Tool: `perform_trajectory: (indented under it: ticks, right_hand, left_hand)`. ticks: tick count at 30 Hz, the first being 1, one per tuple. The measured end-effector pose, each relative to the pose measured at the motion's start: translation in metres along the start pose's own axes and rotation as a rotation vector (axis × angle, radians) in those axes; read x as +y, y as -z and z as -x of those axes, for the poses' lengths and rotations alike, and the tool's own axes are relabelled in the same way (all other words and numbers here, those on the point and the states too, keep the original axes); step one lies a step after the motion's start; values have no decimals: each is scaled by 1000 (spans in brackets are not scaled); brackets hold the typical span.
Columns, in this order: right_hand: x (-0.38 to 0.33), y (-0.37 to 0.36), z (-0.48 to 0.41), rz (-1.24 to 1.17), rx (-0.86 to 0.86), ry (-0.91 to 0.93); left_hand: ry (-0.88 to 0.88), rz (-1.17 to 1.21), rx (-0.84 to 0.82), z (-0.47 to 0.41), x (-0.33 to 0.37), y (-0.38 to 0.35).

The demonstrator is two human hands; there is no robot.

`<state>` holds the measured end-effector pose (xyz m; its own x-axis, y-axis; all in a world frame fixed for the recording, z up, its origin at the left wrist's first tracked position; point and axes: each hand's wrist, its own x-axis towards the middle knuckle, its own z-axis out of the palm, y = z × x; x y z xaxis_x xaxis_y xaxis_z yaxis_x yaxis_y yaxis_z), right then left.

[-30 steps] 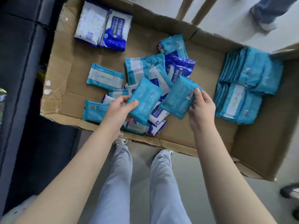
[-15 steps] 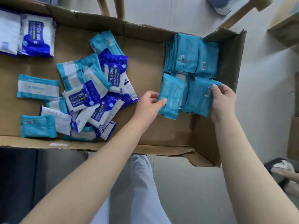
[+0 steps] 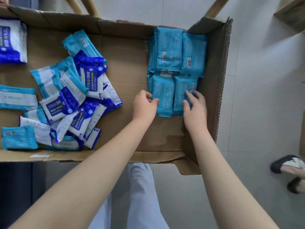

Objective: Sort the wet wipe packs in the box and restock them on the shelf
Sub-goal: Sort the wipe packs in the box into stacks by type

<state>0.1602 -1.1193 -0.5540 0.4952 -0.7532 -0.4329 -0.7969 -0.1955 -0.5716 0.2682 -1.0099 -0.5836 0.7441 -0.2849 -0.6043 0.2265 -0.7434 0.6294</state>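
Note:
A wide cardboard box [image 3: 125,47] holds wet wipe packs. At its right end stand neat stacks of teal packs [image 3: 168,50]. My left hand [image 3: 144,105] pinches the left edge of a teal pack [image 3: 164,95] lying on the near left stack. My right hand [image 3: 195,108] rests with spread fingers on a second teal pack [image 3: 183,87] on the near right stack. A loose heap of dark blue and white alcohol wipe packs [image 3: 82,103] mixed with teal-and-white ones fills the box's left half.
A large blue and white pack [image 3: 11,42] lies at the far left. Wooden legs [image 3: 89,5] rise behind the box. Another person's sandalled feet [image 3: 290,167] stand on the grey floor at right. My light trousers [image 3: 142,195] show below the box.
Both hands carried teal packs from the loose heap to the right end and set them down on the near stacks. The view swung right with them.

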Motion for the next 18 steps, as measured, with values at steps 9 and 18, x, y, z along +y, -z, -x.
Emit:
perform_trajectory:
  ticks: [9, 18]
  right_hand:
    - [-3, -3, 5, -66, 19, -108]
    - [-44, -21, 38, -115, 28, 97]
  left_hand:
    - [-29, 23, 6, -5, 8, -2]
    - [-170, 67, -12, -10, -14, 70]
